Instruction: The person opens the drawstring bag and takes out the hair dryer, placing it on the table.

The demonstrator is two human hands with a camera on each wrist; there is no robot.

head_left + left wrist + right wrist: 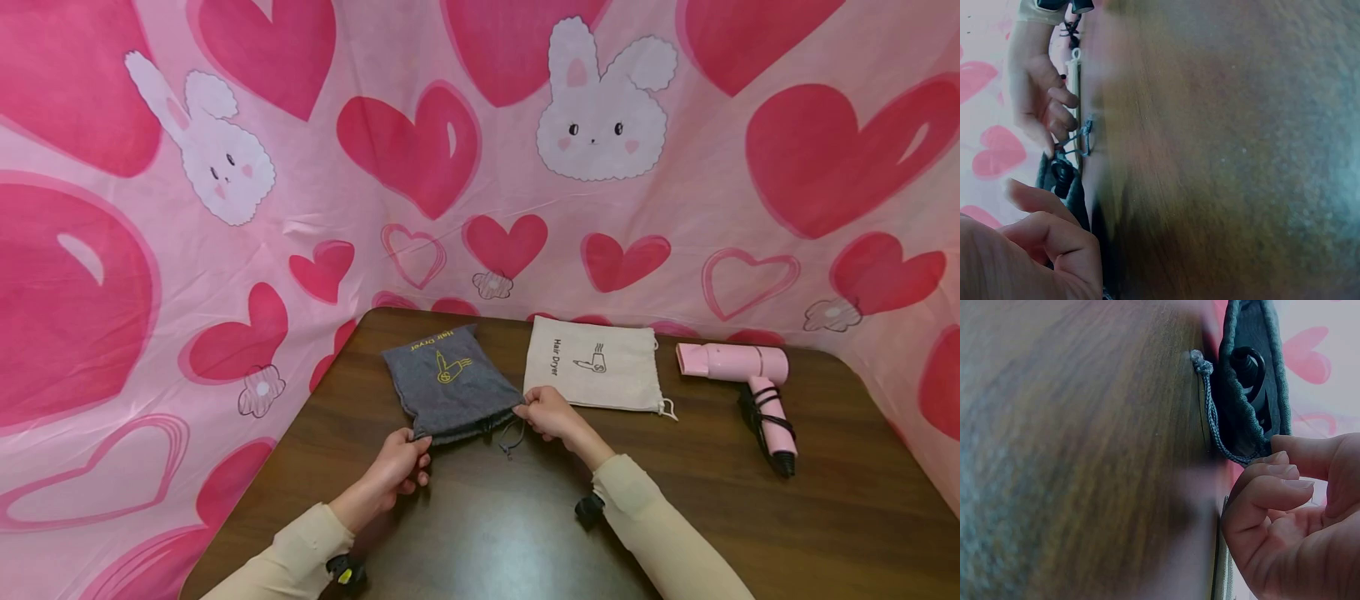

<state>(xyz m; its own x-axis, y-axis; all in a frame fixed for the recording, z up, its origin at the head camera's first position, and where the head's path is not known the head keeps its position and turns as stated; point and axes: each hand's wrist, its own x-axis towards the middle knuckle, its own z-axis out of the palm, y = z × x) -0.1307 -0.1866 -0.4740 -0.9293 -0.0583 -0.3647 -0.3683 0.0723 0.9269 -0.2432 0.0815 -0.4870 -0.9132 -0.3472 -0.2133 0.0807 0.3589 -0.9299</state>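
A dark grey drawstring bag [457, 387] with a yellow hair dryer print is held by both hands at its mouth, which faces the person. My left hand [397, 467] pinches the mouth's left corner, and my right hand [551, 414] pinches the right corner near the drawstring [1210, 412]. Through the gaping mouth in the right wrist view shows a black corded thing [1250, 372] inside; most of it is hidden by the cloth. To the right lies a cream drawstring bag [600, 367] with a black hair dryer print.
A pink hair dryer [738, 367] lies at the right of the wooden table [480, 517], its black cord wound round the handle. Behind the table hangs a pink cloth [510, 192] with hearts and rabbits.
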